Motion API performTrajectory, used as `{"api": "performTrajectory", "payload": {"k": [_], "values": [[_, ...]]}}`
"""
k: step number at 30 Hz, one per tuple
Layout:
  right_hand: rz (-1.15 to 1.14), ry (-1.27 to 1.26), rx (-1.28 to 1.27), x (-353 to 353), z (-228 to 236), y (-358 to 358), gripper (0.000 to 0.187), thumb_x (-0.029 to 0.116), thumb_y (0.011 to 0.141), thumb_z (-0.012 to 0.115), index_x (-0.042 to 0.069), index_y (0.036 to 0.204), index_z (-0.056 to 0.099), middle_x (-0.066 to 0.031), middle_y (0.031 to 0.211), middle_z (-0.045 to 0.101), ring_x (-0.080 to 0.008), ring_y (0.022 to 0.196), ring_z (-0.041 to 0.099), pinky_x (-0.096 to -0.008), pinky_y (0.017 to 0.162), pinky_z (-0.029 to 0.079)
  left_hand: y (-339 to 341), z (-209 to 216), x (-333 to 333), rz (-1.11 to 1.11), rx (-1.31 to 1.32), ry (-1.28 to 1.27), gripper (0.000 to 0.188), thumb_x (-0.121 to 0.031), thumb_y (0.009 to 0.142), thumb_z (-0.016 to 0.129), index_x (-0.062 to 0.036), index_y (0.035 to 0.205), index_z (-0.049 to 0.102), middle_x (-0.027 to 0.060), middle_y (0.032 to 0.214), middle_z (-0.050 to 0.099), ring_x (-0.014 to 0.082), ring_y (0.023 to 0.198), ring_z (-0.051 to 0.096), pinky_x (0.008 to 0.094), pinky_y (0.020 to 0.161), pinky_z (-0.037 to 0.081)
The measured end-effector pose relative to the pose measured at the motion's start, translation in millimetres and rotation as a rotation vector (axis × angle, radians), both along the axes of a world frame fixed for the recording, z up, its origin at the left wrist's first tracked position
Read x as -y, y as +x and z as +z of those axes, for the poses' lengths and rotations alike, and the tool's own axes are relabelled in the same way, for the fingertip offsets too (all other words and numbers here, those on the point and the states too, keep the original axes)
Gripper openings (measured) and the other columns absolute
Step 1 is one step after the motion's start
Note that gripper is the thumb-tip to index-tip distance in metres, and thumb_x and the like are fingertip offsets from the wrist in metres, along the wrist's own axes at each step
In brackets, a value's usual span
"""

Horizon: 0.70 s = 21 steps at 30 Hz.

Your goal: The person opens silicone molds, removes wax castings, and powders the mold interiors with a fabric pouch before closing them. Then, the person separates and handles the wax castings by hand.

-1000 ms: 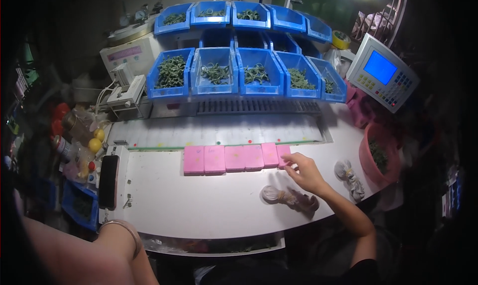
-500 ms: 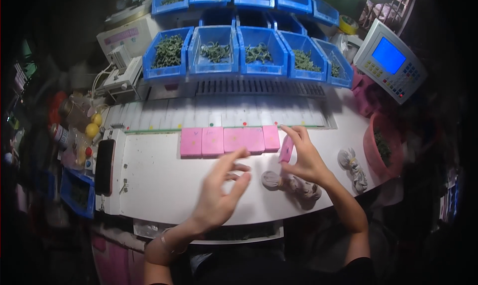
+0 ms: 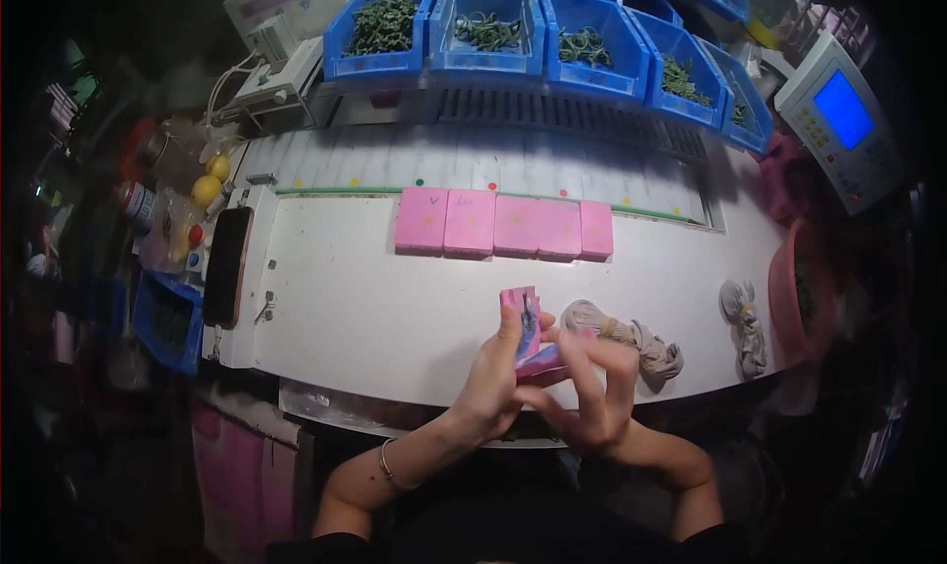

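Low, handheld pink box [image 3: 534,341] near edge [image 3: 340,390], room leftward

Light on your desk [image 3: 335,308]: cool, white, brightest mid-frame. Source appears overhead; tops of pink blocks [image 3: 518,224] bright, front faces darker. Blue bins [image 3: 486,61] leave slatted strip [image 3: 562,112] in shade. Soft shadow on desk beside your left hand [image 3: 490,379]. Your right hand [image 3: 600,406]: fingers slightly blurred. Screen [image 3: 843,110] glows saturated blue. Your lap area near black. Fisheye bows desk's front edge; corners fade to black, detail near rim soft, smeary.
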State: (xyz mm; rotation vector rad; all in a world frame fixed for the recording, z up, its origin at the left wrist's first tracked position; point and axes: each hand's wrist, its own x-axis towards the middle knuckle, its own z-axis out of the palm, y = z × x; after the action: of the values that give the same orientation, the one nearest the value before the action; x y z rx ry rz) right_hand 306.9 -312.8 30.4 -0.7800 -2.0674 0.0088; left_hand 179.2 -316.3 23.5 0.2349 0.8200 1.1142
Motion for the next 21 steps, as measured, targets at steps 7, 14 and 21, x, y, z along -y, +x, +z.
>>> {"api": "performTrajectory", "payload": {"k": [7, 14, 21], "values": [[0.303, -0.486, -0.084, -1.3, 11.2, -1.2, 0.03, -0.001, 0.074, 0.066, 0.002, 0.104, 0.061, -0.0082, 0.073, 0.058, -0.0186, 0.058, 0.057, -0.0287, 0.051, 0.046, -20.2, -14.5, -0.7, 0.006, -0.355, 0.284, 0.057, -0.043, 0.097, 0.024, 0.0047, 0.094, 0.055, 0.006, 0.07, 0.055, 0.0134, 0.066, 0.056, 0.0298, 0.063, 0.051], [0.162, -0.978, -0.349, -22.8, 21.0, -18.2, 0.012, -0.003, 0.089, 0.046, -0.001, 0.098, 0.053, -0.0073, 0.067, 0.056, -0.0103, 0.049, 0.057, -0.022, 0.043, 0.044, -21.0, 0.2, 4.4, -0.059, -0.47, 0.359, 0.06, -0.039, 0.098, 0.019, 0.0041, 0.077, 0.056, 0.0073, 0.061, 0.053, 0.0123, 0.052, 0.053, 0.0259, 0.049, 0.048], [0.27, -1.142, -0.523, -27.3, 27.2, -21.7, 0.007, -0.002, 0.089, 0.049, -0.001, 0.095, 0.052, -0.0047, 0.064, 0.054, -0.0098, 0.053, 0.059, -0.0208, 0.046, 0.045, -31.2, 9.1, 1.7, -0.087, -0.443, 0.289, 0.062, -0.04, 0.098, 0.019, 0.0043, 0.076, 0.057, 0.0078, 0.059, 0.054, 0.0133, 0.05, 0.053, 0.0268, 0.049, 0.048]]}}
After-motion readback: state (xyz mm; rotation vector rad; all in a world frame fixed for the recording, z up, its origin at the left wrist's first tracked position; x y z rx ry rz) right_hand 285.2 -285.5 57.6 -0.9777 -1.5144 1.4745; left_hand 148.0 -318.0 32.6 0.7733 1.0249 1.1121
